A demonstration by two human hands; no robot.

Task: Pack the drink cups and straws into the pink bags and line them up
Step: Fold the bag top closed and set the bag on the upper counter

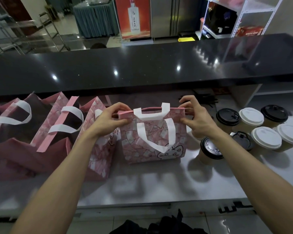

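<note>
The left hand (111, 118) pinches the upper left corner of a pink bag (153, 142) at the middle of the frame, fingers curled over the rim and thumb on the near face. The right hand (195, 119) pinches the upper right corner of the same bag in the same way. The bag stands upright on the pale table (159, 183), its mouth pointing up and nearly closed flat, its long axis running left to right across the frame. One white handle (155, 137) hangs down over the near face, above a printed cat; the other white handle (151, 113) stands folded at the rim.

Just left of it, touching the left forearm, another pink bag (100, 149) stands with its mouth open. Further left, more open bags (46, 130) stand in a row running to the left edge of the frame, their white handles looping over dark interiors.

At the right of the frame a cluster of drink cups (250, 130) stands on the table, some with black lids and some with white; the nearest black-lidded cup (210, 149) stands just right of the held bag. Dark straws (205, 99) lie in a heap behind the right hand, below the black counter top (142, 68) that runs across the upper half of the frame.
</note>
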